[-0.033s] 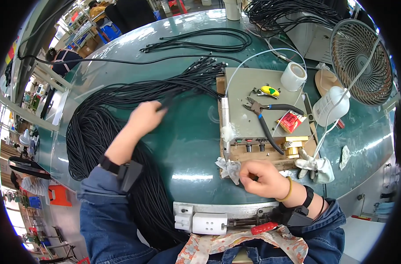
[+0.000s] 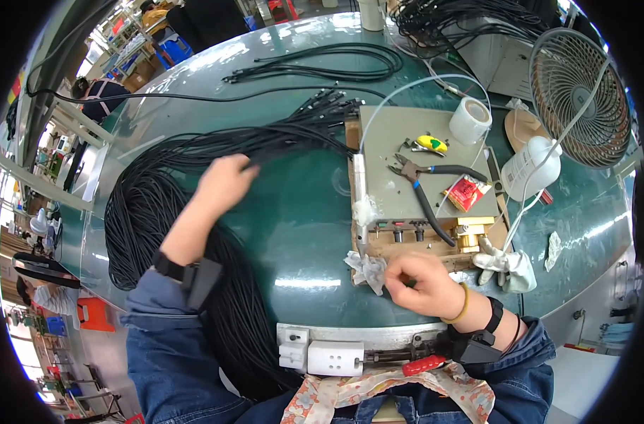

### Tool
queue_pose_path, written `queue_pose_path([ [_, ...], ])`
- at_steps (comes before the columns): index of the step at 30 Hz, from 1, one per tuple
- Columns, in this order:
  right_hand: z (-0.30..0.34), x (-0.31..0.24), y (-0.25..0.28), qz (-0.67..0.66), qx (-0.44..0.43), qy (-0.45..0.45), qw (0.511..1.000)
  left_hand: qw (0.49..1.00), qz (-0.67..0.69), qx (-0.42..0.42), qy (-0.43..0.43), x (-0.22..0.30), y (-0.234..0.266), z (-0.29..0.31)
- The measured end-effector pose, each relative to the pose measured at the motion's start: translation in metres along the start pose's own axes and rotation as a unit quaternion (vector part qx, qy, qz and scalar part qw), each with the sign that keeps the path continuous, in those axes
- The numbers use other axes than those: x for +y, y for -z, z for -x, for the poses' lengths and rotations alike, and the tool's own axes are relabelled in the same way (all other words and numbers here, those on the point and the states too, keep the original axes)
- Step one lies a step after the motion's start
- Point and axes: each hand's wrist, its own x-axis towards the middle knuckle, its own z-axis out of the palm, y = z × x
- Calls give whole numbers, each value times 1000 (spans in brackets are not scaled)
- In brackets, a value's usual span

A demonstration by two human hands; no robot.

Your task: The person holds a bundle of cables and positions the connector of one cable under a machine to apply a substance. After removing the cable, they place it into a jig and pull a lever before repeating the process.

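Observation:
A thick bundle of black cables (image 2: 152,191) lies in a loop over the left of the green table, its connector ends (image 2: 329,106) at the back middle. Over the bundle, my left hand (image 2: 225,185) is closed, with a dark, blurred length of black cable at its fingertips. My right hand (image 2: 424,284) hovers at the front of the grey control box (image 2: 393,180), fingers curled in a ring; what they hold, if anything, is hidden. Beside it are a crumpled tissue (image 2: 366,271) and the tip of a metal soldering-type pen (image 2: 361,205). Below sits a white clamp block (image 2: 336,358) on a metal rail.
On the box lie blue-and-black cutters (image 2: 424,187), a yellow clipper (image 2: 431,144), a red packet (image 2: 467,193) and a white roll (image 2: 471,121). A white bottle (image 2: 530,169), a fan (image 2: 580,99) and a glove (image 2: 506,268) stand or lie at the right. More cables (image 2: 329,60) lie behind.
My left hand has shifted slightly left, and the dark blur at its fingertips has moved with it. My right hand keeps its place and its curl.

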Motion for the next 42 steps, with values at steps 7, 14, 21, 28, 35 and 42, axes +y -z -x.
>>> queue_pose_path([
  [7,1,-21,11,189,127,171,959,970,230,74,34,-29,60,16],
  [14,16,-33,20,294,123,266,910,878,456,136,49,-39,75,14],
  [21,16,-34,19,330,162,342,865,769,551,321,47,-45,109,15],
  [28,7,-25,12,293,104,259,914,894,376,245,9,29,94,36],
  [35,1,-7,-4,205,42,101,973,947,42,87,-307,110,27,91],
  [42,-4,-18,-9,14,23,30,999,916,35,36,-398,113,-10,124],
])
